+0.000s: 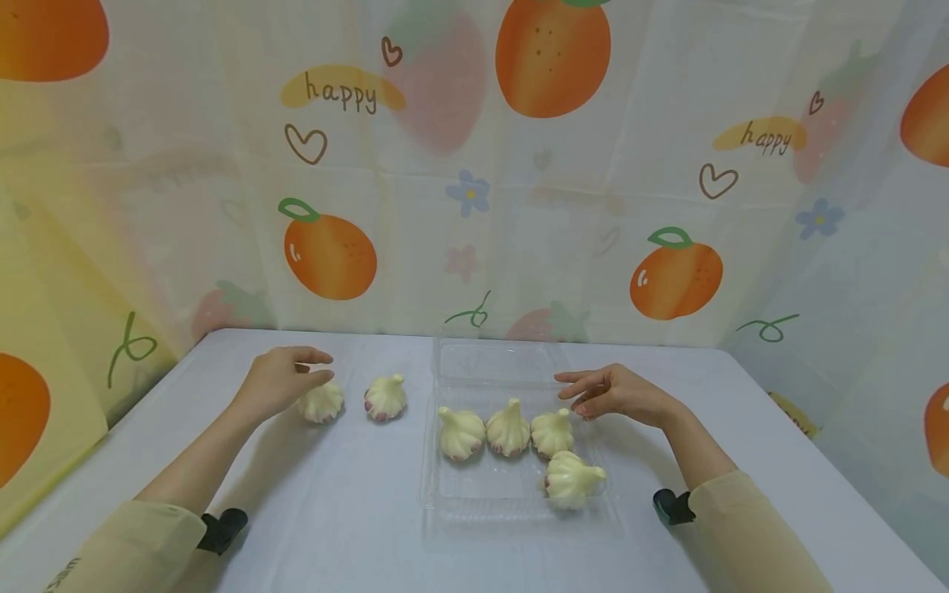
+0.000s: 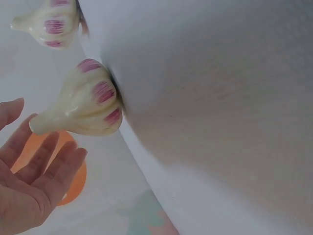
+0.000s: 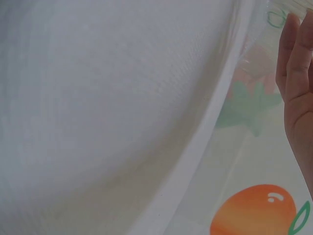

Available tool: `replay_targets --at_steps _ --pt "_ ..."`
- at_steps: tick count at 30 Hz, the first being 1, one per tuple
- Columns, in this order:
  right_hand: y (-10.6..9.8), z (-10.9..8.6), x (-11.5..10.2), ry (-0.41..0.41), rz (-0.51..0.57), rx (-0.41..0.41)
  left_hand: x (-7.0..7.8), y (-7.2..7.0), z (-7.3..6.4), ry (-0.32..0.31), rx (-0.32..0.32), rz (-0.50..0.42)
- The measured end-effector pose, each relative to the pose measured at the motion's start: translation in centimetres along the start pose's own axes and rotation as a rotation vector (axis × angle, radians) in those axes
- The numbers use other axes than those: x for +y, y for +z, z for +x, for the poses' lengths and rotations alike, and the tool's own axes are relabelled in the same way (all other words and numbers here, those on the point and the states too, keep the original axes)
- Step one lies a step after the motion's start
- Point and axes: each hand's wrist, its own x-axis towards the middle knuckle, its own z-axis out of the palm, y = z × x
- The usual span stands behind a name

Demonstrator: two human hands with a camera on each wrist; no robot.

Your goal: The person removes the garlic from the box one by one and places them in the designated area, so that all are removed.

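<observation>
My left hand [image 1: 278, 380] hovers over a pale garlic bulb [image 1: 322, 403] on the table. In the left wrist view, its fingers are loosely spread around the stem of that garlic bulb [image 2: 88, 105] and do not grip it. A second garlic bulb [image 1: 385, 398] sits just to the right. Several more bulbs are in a clear plastic container [image 1: 489, 486]: three form a row, and one garlic bulb [image 1: 571, 479] lies tilted at the near right corner. My right hand [image 1: 623, 397], fingers relaxed and holding nothing, hangs by the container's right side, close to the row's right-hand garlic bulb [image 1: 552, 432].
The clear lid [image 1: 497, 360] stands open behind the container. A white cloth covers the table [image 1: 326, 527], and a fruit-printed curtain [image 1: 415, 247] hangs behind it. Dark straps [image 1: 222, 531] sit at both wrists, by the sleeves.
</observation>
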Motion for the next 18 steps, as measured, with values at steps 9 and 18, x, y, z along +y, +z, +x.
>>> replay_targets --at_steps 9,18 --pt "0.0 0.0 0.2 -0.002 0.002 0.000 1.3 0.2 0.0 0.051 0.096 0.011" --pt "0.0 0.0 -0.1 -0.001 0.005 -0.007 4.0 0.8 -0.4 0.137 0.193 -0.093"
